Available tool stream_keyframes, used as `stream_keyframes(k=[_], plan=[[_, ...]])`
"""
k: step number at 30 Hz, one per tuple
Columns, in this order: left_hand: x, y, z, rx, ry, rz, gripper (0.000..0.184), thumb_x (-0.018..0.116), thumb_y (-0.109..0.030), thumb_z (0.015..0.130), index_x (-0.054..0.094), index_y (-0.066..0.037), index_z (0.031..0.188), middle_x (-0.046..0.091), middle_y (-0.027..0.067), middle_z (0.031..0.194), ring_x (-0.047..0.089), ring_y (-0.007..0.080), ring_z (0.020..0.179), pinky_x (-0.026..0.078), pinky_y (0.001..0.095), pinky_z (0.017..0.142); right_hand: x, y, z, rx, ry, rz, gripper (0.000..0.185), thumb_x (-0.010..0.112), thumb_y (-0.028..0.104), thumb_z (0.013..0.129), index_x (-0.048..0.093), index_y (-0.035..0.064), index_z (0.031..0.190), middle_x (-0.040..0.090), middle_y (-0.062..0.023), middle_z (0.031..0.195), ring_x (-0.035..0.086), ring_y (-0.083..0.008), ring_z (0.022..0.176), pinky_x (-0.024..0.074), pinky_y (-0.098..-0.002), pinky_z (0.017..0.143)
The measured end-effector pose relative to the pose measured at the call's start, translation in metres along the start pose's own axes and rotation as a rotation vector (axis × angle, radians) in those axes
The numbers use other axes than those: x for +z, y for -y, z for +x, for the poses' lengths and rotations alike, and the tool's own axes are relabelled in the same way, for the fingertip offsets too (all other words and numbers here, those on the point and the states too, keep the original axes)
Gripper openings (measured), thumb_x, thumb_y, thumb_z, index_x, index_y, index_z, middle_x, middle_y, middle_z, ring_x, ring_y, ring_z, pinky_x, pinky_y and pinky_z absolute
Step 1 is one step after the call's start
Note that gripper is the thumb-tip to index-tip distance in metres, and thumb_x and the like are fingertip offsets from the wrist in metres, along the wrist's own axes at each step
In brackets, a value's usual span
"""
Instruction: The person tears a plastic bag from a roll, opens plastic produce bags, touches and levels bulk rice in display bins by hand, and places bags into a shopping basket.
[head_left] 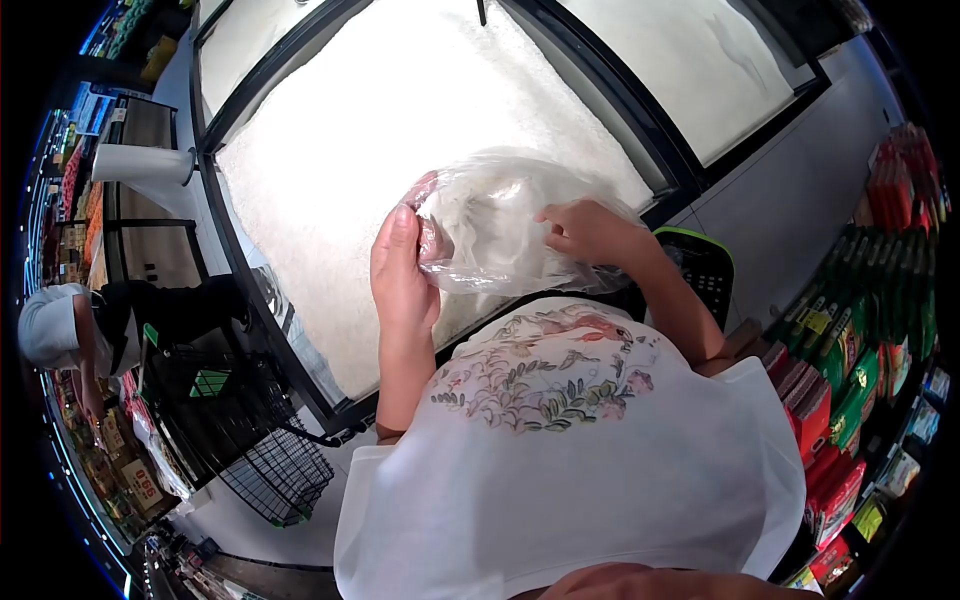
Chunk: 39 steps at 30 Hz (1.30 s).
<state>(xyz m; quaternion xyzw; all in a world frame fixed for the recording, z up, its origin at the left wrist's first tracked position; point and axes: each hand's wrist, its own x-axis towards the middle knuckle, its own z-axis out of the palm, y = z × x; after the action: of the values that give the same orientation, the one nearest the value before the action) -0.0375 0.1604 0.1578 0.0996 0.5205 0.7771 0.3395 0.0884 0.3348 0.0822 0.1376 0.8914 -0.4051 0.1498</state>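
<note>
A clear plastic bag with something white in it is in front of my chest, over the near side of a large bin of white rice-like grain. My left hand grips the bag's left side, thumb in front and fingers partly behind the film. At the bag's right side, my right hand has its fingers curled against the plastic and seems to pinch it. The fingertips of that hand are partly hidden. Glare makes the grain in the bag hard to make out.
A dark frame borders the bin. Left are a roll of plastic bags, a wire shopping cart and another person by the shelves. A black-green basket is near my right arm. Packaged goods line the right side.
</note>
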Motion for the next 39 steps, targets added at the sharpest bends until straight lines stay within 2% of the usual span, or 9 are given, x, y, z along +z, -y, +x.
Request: stream_keyframes(k=[5,7,10,12,14,16,19,25,39], plan=[[-0.002,-0.001,0.003,0.009,0.064,-0.011,0.041,0.038,-0.027,0.090,0.043,0.006,0.114,0.033,-0.0024,0.053,0.028,0.0077,0.047,0.024,0.0215,0.046,-0.005,0.009,-0.001,0.010,0.005,-0.015,0.033,0.049,0.018,0.077,0.051,-0.0005,0.104,0.059,-0.0200,0.082,0.056,-0.0329,0.082,0.0413,-0.0381,0.076],[-0.001,-0.001,0.004,0.013,0.051,-0.029,0.041,0.038,-0.026,0.090,0.043,0.005,0.114,0.033,-0.0024,0.053,0.029,0.0076,0.047,0.024,0.0212,0.046,-0.003,0.004,0.005,-0.163,-0.143,-0.017,0.030,0.051,0.016,0.073,0.056,0.0001,0.099,0.060,-0.0164,0.080,0.057,-0.0282,0.075,0.0437,-0.0328,0.071],[-0.002,0.004,0.008,0.026,0.018,-0.083,0.038,0.036,-0.024,0.090,0.043,0.005,0.115,0.034,-0.0029,0.055,0.030,0.0068,0.048,0.026,0.0202,0.047,0.006,-0.013,0.036,-0.449,-0.217,0.105,0.031,0.050,0.018,0.074,0.056,-0.0014,0.097,0.058,-0.0171,0.090,0.054,-0.0312,0.088,0.0408,-0.0345,0.081],[-0.003,0.008,0.011,0.010,0.078,-0.078,0.036,0.036,-0.023,0.090,0.044,0.001,0.116,0.036,-0.0042,0.058,0.032,0.0053,0.050,0.027,0.0202,0.047,0.004,0.004,0.067,-0.288,-0.081,-0.087,0.030,0.046,0.014,0.074,0.055,-0.0009,0.099,0.057,-0.0181,0.093,0.054,-0.0319,0.086,0.0408,-0.0365,0.081],[0.000,0.015,0.013,-0.006,0.083,-0.033,0.039,0.039,-0.027,0.089,0.045,0.000,0.115,0.038,-0.0047,0.059,0.034,0.0049,0.052,0.027,0.0201,0.048,0.013,0.006,0.103,-0.309,-0.090,0.073,0.032,0.041,0.016,0.078,0.052,0.0019,0.104,0.056,-0.0201,0.098,0.054,-0.0301,0.090,0.0403,-0.0381,0.081],[0.009,0.023,0.004,-0.047,0.137,0.043,0.040,0.040,-0.027,0.088,0.045,0.003,0.114,0.037,-0.0037,0.058,0.033,0.0060,0.051,0.027,0.0207,0.048,0.021,0.003,0.123,-0.198,-0.097,0.279,0.034,0.045,0.017,0.070,0.059,0.0034,0.098,0.057,-0.0181,0.100,0.054,-0.0327,0.091,0.0429,-0.0371,0.079],[0.016,0.026,-0.009,-0.202,0.397,0.004,0.040,0.044,-0.026,0.087,0.045,0.006,0.111,0.036,-0.0020,0.056,0.032,0.0081,0.050,0.027,0.0218,0.049,0.042,-0.020,0.108,-0.073,-0.188,0.105,0.033,0.048,0.017,0.068,0.060,0.0041,0.096,0.059,-0.0160,0.096,0.056,-0.0309,0.088,0.0436,-0.0376,0.077],[-0.009,0.034,-0.007,-0.337,0.595,-0.047,0.035,0.046,-0.025,0.086,0.052,0.005,0.101,0.038,-0.0005,0.052,0.034,0.0101,0.048,0.031,0.0243,0.053,0.059,-0.046,0.107,0.058,-0.161,0.025,0.031,0.050,0.018,0.068,0.060,0.0047,0.094,0.059,-0.0145,0.092,0.056,-0.0291,0.085,0.0440,-0.0375,0.075],[-0.005,0.050,0.003,-0.279,0.398,0.034,0.031,0.045,-0.024,0.086,0.051,0.005,0.096,0.041,-0.0001,0.057,0.037,0.0093,0.052,0.031,0.0217,0.051,0.075,-0.064,0.132,0.043,-0.199,0.122,0.026,0.050,0.019,0.071,0.060,0.0051,0.090,0.059,-0.0133,0.086,0.056,-0.0267,0.080,0.0441,-0.0368,0.072]])
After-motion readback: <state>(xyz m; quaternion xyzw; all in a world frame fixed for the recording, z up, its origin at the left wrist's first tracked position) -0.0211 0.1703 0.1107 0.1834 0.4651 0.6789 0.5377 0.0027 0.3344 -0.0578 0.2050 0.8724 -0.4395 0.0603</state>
